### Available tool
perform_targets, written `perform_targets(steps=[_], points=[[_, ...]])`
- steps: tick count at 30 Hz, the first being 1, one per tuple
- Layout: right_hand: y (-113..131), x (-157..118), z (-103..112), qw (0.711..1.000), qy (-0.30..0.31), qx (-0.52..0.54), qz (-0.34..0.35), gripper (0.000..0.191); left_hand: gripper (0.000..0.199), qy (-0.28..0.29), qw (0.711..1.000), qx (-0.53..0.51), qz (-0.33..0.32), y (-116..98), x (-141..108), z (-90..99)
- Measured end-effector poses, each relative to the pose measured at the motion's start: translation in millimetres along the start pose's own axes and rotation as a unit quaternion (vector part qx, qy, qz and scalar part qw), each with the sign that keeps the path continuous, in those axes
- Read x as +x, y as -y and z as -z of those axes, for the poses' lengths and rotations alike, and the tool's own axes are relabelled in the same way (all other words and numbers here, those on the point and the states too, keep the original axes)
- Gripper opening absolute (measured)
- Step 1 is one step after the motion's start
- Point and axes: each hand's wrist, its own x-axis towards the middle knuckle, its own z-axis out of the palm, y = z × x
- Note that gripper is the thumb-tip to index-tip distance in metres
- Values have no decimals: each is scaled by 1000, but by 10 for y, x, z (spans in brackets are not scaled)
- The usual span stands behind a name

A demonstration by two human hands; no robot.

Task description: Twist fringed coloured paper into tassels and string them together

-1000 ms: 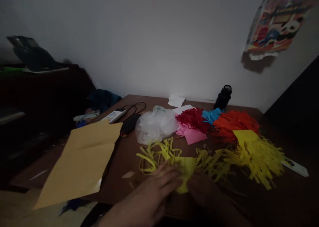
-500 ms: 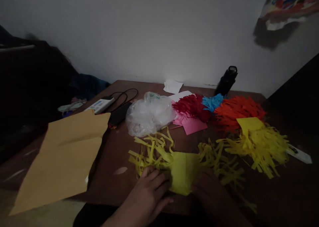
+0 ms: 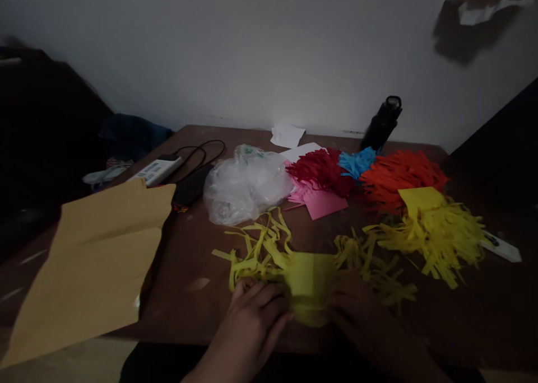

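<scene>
A yellow paper (image 3: 311,276) with fringed strips at both sides lies near the table's front edge, its lower part bent. My left hand (image 3: 258,313) grips its left side, fingers curled and thumb near the lower edge. At its right side my right hand (image 3: 353,302), dim and in shadow, has its fingers curled round the paper. Loose yellow strips (image 3: 260,254) spread above and left of my left hand; more strips (image 3: 378,274) lie beyond my right hand.
Behind are a clear plastic bag (image 3: 247,184), pink paper (image 3: 325,204) and red (image 3: 321,170), blue (image 3: 357,162), orange (image 3: 403,178) and yellow fringe bundles (image 3: 451,237). Brown paper (image 3: 96,260) covers the left; a black bottle (image 3: 381,124) stands at the back.
The view has shifted slightly. The lower part of the yellow paper is now more bent between my hands, and my left thumb has drawn closer to it.
</scene>
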Motion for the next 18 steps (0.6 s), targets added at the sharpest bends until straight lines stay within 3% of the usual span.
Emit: perform_targets(steps=[4,6,8,10,12,14,18], points=[[-8,5,-56,990,-65,-89,85,21,7,31,998,58,-2,22,28,-52],[-58,8,-115,977,-88,-122,150,25,4,19,995,93,-38,23,73,-84],[-117,8,-172,974,-84,-122,172,29,11,16,990,102,-99,20,127,-109],[-158,2,-210,981,-80,-108,142,28,17,42,984,88,-149,20,181,-117],[-164,-1,-217,987,-87,-96,92,24,16,90,980,83,-154,24,238,-103],[-136,14,-190,992,-75,-101,20,20,14,146,979,106,-98,24,308,-63],[-52,136,-89,974,26,-165,-152,16,24,208,964,163,30,4,497,57]])
